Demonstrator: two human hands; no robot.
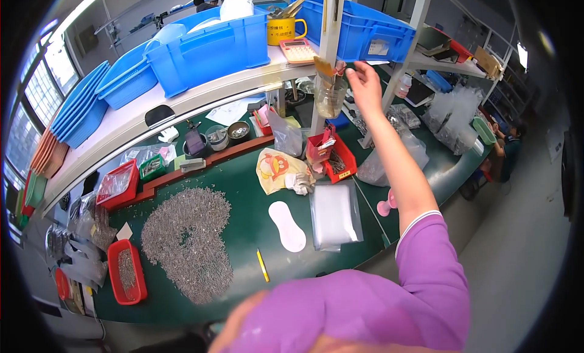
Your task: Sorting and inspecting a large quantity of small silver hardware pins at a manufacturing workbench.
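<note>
In the head view, the right hand [367, 88] is raised at the mouth of the jar [329, 102], thumb and fingers curved toward a reddish piece [340, 68] there; whether they pinch it or only come near, I cannot tell. The left hand is not visible, so its state cannot be told.

The jar is against the post [330, 24], near the front edge of the shelf [243, 85] and above the worktop [249, 225]. At such a reach, a light fingertip grip and a straight vertical line would probably be best, sparing the jar a knock; the other contents look crowded and could snag.

Counted: one jar, one yellow mug [281, 31], one calculator [298, 50], two big blue crates [213, 55] on the shelf. On the worktop: one yellow pen [263, 266], one white pad [287, 227], one stack of clear sleeves [336, 213], one green tray [152, 176], two red trays [142, 275] at the left, and one pile of metal pins [185, 231], too many to count.
</note>
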